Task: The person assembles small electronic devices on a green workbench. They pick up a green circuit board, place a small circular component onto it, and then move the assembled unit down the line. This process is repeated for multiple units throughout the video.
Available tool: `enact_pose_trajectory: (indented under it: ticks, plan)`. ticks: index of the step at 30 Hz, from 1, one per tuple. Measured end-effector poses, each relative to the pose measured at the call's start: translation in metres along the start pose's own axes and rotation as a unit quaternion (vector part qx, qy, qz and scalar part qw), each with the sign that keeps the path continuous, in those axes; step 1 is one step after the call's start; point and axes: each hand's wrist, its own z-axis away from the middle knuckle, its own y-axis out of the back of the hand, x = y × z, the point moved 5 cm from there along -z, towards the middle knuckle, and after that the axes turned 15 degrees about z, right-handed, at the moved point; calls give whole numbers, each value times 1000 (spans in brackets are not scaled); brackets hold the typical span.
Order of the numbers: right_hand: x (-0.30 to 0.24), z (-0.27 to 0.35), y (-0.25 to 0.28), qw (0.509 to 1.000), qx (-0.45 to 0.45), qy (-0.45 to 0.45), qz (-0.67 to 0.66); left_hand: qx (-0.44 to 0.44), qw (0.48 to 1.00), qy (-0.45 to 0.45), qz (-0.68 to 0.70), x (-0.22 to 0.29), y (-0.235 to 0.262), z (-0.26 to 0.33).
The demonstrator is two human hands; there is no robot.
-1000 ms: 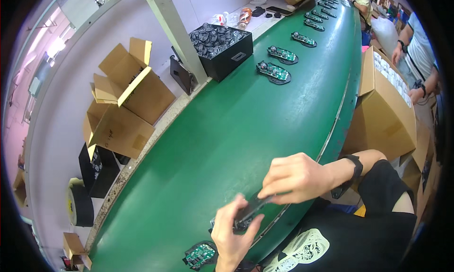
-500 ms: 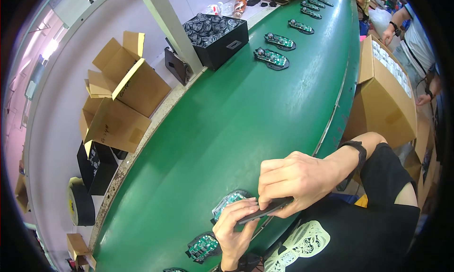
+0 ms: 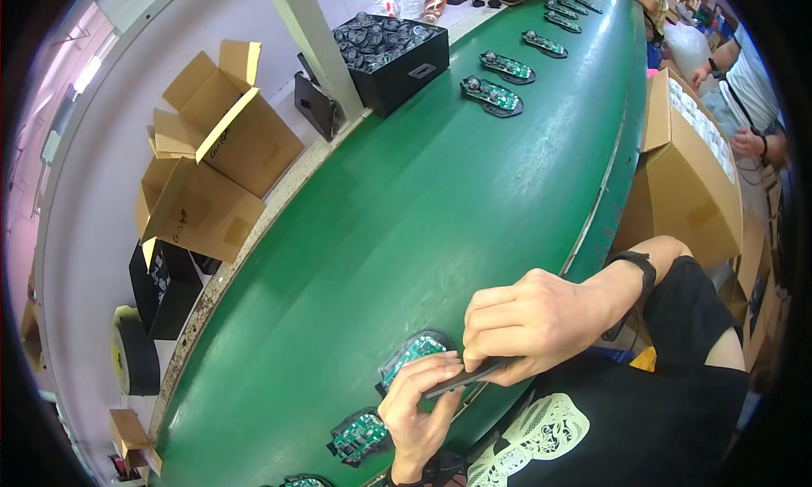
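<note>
Both hands meet at the near edge of a long green conveyor belt point(image 3: 406, 216). The right hand point(image 3: 533, 322), with a black band point(image 3: 636, 267) on its wrist, is curled shut, its fingertips pinching a thin dark flat piece point(image 3: 461, 379) at its right end. The left hand point(image 3: 423, 398) comes up from below and closes its thumb and fingers on the same dark piece from the other end, so the piece is held between the two hands just over the belt's near edge.

Just behind the left fingers a green circuit board in a black shell point(image 3: 413, 353) lies on the belt, touching or nearly touching them. A second board of the same kind point(image 3: 359, 434) lies just left of the left hand, and the edge of a third point(image 3: 303, 482) shows at the bottom rim.

Farther up the belt, well apart from the hands, more such boards point(image 3: 492, 96) lie in a row running away toward the far end. Beside the belt on the left stands a black bin full of dark parts point(image 3: 389, 51), and open cardboard boxes point(image 3: 211, 148) sit on the floor. Another cardboard box point(image 3: 685, 174) stands to the right of the belt, and another person's arm point(image 3: 744, 140) shows beyond it.
</note>
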Motion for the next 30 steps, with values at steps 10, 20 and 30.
enact_pose_trajectory:
  ticks: [10,20,30]
  plan:
    - [-7,11,-7,994,56,37,82,63,980,-93,-165,13,-4,5]
    - [5,17,-18,999,31,-24,30,78,983,-21,-165,11,-2,3]
    - [34,15,-24,925,-178,-217,-255,132,947,267,117,-23,6,13]
